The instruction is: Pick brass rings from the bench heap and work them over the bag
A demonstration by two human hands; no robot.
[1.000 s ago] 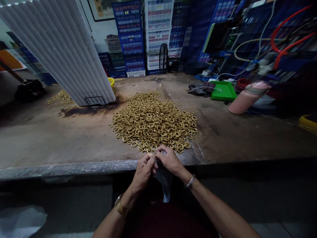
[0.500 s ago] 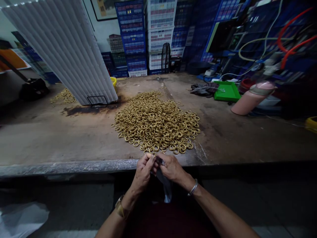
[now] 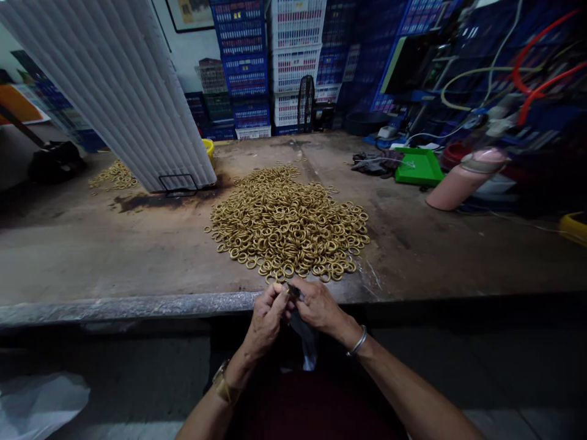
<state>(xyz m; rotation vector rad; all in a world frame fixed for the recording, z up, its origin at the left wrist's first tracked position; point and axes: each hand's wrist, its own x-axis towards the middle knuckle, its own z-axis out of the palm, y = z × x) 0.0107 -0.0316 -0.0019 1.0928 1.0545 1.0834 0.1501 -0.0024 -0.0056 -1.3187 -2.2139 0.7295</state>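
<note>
Both hands meet at the table's front edge, just below a big heap of gold-coloured metal rings [image 3: 288,223]. My left hand [image 3: 266,315] is closed in a pinch; a bit of gold colour at its fingertips looks like one ring, mostly hidden by the fingers. My right hand [image 3: 318,307] is closed around a grey cloth [image 3: 308,345], which hangs down below the fingers. A dark, blackened part of the cloth sticks out between thumb and forefinger, against the left fingertips.
A tall white corrugated panel [image 3: 123,91] leans on the left, beside a smaller ring pile [image 3: 114,176]. At the right are a dark glove-like bundle [image 3: 373,164], a green tray [image 3: 418,166] and a pink bottle [image 3: 465,182]. Stacked crates [image 3: 245,76] line the back.
The dark part of the cloth shows more between my fingertips. Both hands stay together in nearly the same place; the view has shifted slightly.
</note>
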